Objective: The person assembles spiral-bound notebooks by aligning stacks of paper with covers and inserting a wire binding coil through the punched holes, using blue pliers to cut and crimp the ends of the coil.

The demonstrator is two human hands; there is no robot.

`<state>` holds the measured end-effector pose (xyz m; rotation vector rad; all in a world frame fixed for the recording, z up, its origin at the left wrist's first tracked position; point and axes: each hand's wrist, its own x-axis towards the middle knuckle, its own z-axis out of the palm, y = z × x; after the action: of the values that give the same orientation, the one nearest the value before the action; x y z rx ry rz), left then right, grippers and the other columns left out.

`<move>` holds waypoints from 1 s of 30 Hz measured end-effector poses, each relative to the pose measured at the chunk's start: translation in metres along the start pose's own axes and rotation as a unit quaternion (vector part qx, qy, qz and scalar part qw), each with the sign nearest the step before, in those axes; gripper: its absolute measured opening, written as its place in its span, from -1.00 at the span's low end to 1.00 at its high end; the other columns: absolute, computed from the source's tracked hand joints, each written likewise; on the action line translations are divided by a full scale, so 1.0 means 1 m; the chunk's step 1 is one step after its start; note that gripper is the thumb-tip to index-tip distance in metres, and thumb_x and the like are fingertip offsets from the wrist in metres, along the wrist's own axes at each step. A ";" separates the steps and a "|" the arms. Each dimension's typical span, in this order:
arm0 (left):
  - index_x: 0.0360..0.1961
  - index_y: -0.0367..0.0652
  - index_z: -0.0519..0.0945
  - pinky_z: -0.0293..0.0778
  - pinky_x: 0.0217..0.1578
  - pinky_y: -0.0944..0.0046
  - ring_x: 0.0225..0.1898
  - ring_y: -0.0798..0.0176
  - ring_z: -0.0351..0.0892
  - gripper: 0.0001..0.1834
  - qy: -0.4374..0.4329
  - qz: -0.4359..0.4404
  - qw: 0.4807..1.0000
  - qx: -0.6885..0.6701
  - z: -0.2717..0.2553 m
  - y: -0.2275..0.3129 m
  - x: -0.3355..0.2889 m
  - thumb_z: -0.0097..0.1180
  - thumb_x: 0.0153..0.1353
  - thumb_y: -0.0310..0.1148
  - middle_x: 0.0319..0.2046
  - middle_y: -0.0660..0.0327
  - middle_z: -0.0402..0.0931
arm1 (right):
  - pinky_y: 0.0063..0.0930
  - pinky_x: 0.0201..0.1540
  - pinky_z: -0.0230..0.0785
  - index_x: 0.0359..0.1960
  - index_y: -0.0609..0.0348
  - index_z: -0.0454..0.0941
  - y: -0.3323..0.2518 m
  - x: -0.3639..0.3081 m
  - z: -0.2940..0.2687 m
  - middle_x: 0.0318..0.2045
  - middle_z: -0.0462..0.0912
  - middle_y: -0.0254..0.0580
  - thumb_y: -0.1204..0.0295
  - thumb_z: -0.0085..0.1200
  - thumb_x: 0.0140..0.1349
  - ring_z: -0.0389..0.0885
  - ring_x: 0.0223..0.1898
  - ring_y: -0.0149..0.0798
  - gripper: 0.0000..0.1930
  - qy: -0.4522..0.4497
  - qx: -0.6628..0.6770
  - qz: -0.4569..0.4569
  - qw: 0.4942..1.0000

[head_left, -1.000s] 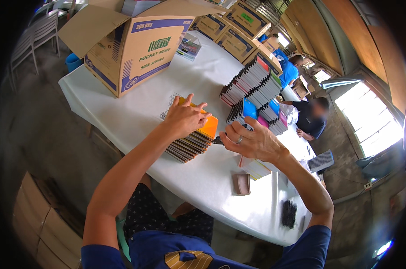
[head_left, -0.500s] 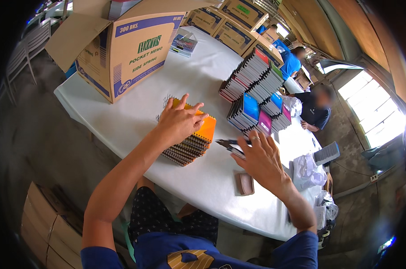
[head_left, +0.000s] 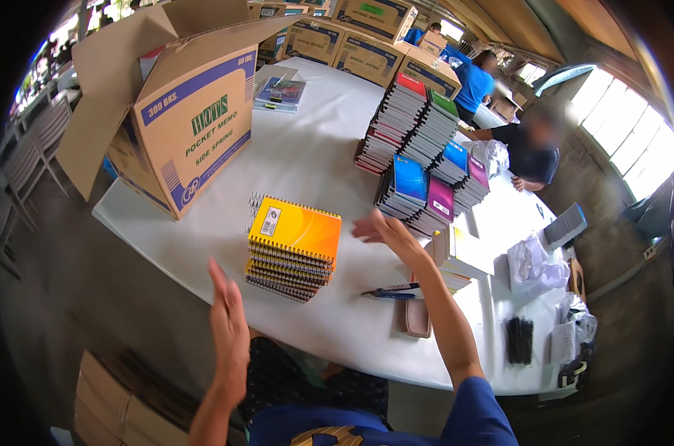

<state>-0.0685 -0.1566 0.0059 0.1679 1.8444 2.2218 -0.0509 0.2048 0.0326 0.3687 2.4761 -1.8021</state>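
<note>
A stack of yellow-orange spiral notebooks (head_left: 298, 232) stands on the white-covered table before me, the spiral edges facing me. My left hand (head_left: 231, 323) is raised at the table's near edge, left of the stack and apart from it, fingers stretched out and holding nothing. On the stack's other side hovers my right hand (head_left: 385, 229), open and empty, its fingers close to the notebooks without clear contact. Dark-handled pliers (head_left: 387, 292) lie on the table below my right hand, beside a brown pouch (head_left: 418, 320). Loose wire coils (head_left: 255, 212) stick out behind the stack's left side.
A large open carton (head_left: 195, 141) stands at the far left. Piles of colored notebooks (head_left: 418, 149) fill the back right, with white page blocks (head_left: 463, 256) nearer. Black spiral coils (head_left: 519, 340) and crumpled plastic (head_left: 534, 264) lie at right. Two people work beyond the table.
My left hand has left the top of the notebook stack and drawn back toward me. My right hand has come away from the pliers, which now lie on the table.
</note>
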 end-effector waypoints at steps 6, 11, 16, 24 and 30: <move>0.49 -0.20 -0.17 -0.09 0.39 0.00 0.49 -0.02 -0.13 -0.06 -0.065 -0.158 0.970 -0.175 0.017 -0.051 -0.004 -0.16 0.37 0.23 0.49 -0.06 -0.21 | -0.32 0.26 0.30 0.25 0.27 0.37 0.009 0.091 0.069 0.16 0.53 -0.17 -0.30 -0.35 0.33 0.45 0.20 -0.27 -0.16 -0.176 0.279 0.106 0.938; 0.39 -0.20 0.15 0.12 0.26 0.12 0.35 0.17 0.13 -0.18 -0.059 -0.179 0.974 -0.123 0.009 -0.038 0.031 -0.14 0.37 0.23 0.34 0.10 0.16 | -0.35 0.34 0.17 0.30 0.21 0.31 -0.004 0.032 0.097 0.24 0.45 -0.24 -0.27 -0.33 0.34 0.38 0.25 -0.32 -0.19 -0.162 0.293 0.078 0.939; 0.14 -0.19 0.50 0.32 0.04 0.28 -0.01 0.46 0.47 -0.35 -0.214 -0.245 0.945 0.044 0.021 -0.009 0.114 -0.07 0.36 0.18 -0.07 0.34 0.57 | -0.36 0.41 -0.01 0.43 0.26 -0.03 0.020 -0.071 0.171 0.33 0.23 -0.06 -0.05 -0.52 0.51 0.18 0.35 -0.29 -0.32 0.079 0.314 -0.006 0.946; 0.05 -0.34 0.54 0.60 -0.16 0.33 -0.14 0.36 0.66 -0.47 -0.517 -0.345 0.762 0.179 0.057 -0.007 0.203 -0.06 0.42 -0.03 -0.09 0.15 0.64 | -0.27 0.18 0.32 0.28 0.34 0.29 0.032 -0.100 0.213 0.15 0.45 0.25 0.56 -0.02 0.36 0.44 0.21 0.12 -0.55 0.347 -0.034 -0.118 0.930; 0.22 -0.30 0.39 0.56 0.02 0.17 0.08 0.18 0.57 -0.30 -0.498 -0.402 0.761 0.108 0.074 0.015 0.191 -0.22 0.42 0.15 0.12 0.02 0.51 | -0.07 0.18 0.26 0.04 0.00 0.59 -0.009 -0.103 0.158 0.11 0.55 -0.17 0.20 0.13 0.28 0.53 0.10 -0.20 -0.67 0.351 -0.303 -0.422 0.779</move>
<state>-0.2361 -0.0381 0.0215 0.4061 1.1648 0.9604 0.0321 0.0363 0.0104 -0.2310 4.0250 -0.8497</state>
